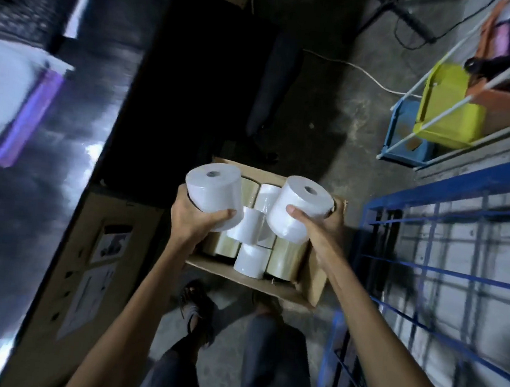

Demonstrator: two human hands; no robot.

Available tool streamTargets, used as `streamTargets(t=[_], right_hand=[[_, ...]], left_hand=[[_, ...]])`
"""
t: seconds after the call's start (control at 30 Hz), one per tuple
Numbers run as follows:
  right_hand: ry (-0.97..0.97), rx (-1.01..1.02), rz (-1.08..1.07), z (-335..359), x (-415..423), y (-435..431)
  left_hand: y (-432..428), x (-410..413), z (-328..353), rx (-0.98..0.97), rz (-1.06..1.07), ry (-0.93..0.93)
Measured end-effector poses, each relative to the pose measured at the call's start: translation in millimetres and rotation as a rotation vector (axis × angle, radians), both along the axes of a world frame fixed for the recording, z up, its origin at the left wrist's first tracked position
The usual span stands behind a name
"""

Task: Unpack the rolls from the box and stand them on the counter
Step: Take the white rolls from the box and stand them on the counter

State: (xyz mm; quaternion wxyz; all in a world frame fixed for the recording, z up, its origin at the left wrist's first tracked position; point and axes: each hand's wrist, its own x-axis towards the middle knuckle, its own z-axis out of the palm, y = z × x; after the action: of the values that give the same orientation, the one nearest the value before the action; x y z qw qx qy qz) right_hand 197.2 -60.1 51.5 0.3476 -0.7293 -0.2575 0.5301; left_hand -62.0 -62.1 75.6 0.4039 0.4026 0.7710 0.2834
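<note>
Both forearms are bare from the bottom edge of the picture up to the wrists, with no sleeve, watch, band or glove on either. The left hand [198,216] and the right hand [321,226] carry no rings that can be made out. Below the arms, the legs [262,340] are clad in dark grey-blue trousers, perhaps denim, though the cloth is dim and blurred. The left foot [194,304] wears an open dark sandal with straps across the top. The other foot is too dark to make out.
</note>
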Motion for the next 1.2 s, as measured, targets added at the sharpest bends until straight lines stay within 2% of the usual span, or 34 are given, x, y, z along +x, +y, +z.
streamTargets(t=[0.1, 0.27, 0.5, 0.83, 1.2], right_hand=[[-0.075, 0.135, 0.208, 66.4, -17.0, -5.4], [-0.073, 0.334, 0.546, 160.6, -77.1, -22.8], [0.008, 0.559, 0.904, 219.5, -218.7, -31.5], [0.048, 0.662, 1.178, 232.8, -449.8, -29.6], [-0.026, 0.632, 1.46, 197.9, -735.8, -42.1]], left_hand=[[-31.7, -20.4, 68.6, 0.135, 0.05, 0.086], [-101.2, -72.6, 167.0, 0.296, 0.306, 0.136], [-178.4, -152.1, 238.2, 0.418, 0.685, 0.201], [-221.4, -330.3, 232.3, 0.473, 1.01, 0.206], [-256.1, -581.7, 155.0, 0.323, 1.252, 0.221]])
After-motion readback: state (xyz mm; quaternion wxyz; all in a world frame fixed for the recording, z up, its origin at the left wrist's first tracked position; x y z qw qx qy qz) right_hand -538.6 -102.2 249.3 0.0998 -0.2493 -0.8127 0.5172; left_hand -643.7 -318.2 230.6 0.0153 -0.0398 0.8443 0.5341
